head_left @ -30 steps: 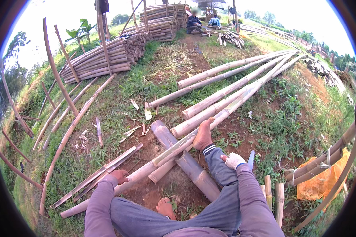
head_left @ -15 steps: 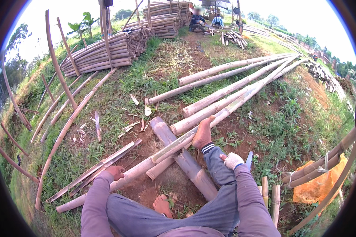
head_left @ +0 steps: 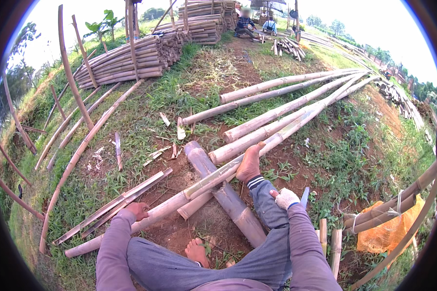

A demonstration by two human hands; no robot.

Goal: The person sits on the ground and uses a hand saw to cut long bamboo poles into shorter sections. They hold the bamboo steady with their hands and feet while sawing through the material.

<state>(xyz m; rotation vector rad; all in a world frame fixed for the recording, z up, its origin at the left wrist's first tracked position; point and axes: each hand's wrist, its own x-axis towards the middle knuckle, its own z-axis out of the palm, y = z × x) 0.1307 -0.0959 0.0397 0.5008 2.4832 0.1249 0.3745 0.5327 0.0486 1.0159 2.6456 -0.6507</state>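
A long bamboo pole (head_left: pixel 165 207) slants from the lower left to the upper right, resting across a thick, darker bamboo log (head_left: pixel 203 162). My bare left hand (head_left: pixel 138 211) is closed around the pole near its lower end. One bare foot (head_left: pixel 249 165) presses on the pole beyond the log. My right hand (head_left: pixel 285 199), in a white glove, is a fist by my right knee, apart from the pole. Beside it a pale, narrow blade (head_left: pixel 305 197) sticks up; its handle is hidden in the fist, so the tool's kind is unclear.
Several bamboo poles (head_left: pixel 257 123) fan out ahead. Split bamboo halves (head_left: pixel 114 206) lie left of my hand. An orange sack (head_left: pixel 391 228) and tied bamboo (head_left: pixel 381 213) are at right. Stacked bamboo (head_left: pixel 126 60) stands far left; two people (head_left: pixel 245 24) sit at the back.
The view has shifted slightly. Both hands, the foot and the pole keep nearly the same places.
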